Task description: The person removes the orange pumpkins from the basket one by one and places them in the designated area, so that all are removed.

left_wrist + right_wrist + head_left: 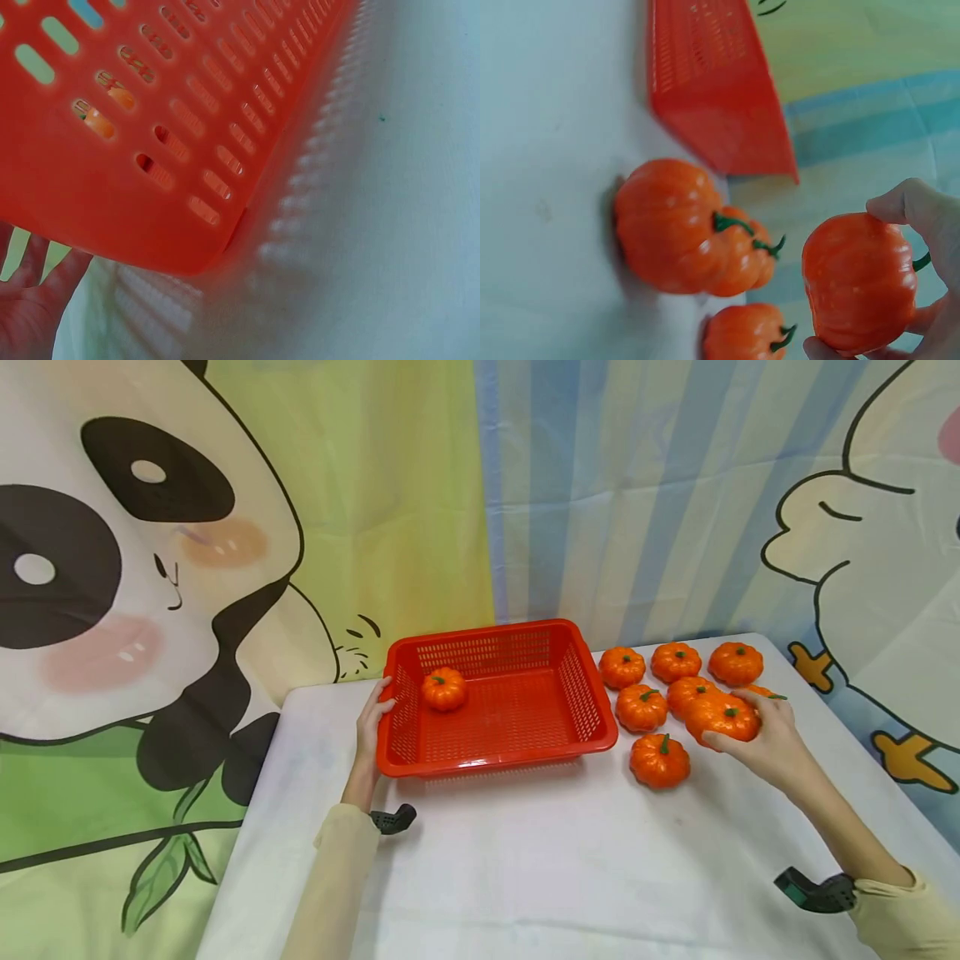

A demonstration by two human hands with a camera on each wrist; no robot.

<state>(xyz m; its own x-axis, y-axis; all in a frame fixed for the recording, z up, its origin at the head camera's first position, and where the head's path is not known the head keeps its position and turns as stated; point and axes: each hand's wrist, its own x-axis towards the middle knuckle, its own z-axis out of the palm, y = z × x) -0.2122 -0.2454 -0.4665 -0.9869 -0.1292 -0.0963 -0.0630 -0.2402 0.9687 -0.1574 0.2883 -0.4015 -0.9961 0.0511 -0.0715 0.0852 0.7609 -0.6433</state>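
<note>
My left hand [369,724] grips the left rim of a red plastic basket [498,764], its fingertips over the edge. Slotted basket wall [120,202] fills much of the left wrist view, with fingers at its rim. Inside the basket, toward its left end, sits one small orange pumpkin [444,690]. On the right, my right hand [768,739] holds another orange pumpkin [720,717] between thumb and fingers. This held pumpkin [859,285] appears above the table in the right wrist view, its green stem facing the palm.
Several more pumpkins stand on the white table [517,860] right of the basket, the nearest pumpkin [660,762] in front of the group. One pumpkin [763,692] is mostly hidden behind my right hand. A printed cloth backdrop [420,510] hangs behind the table.
</note>
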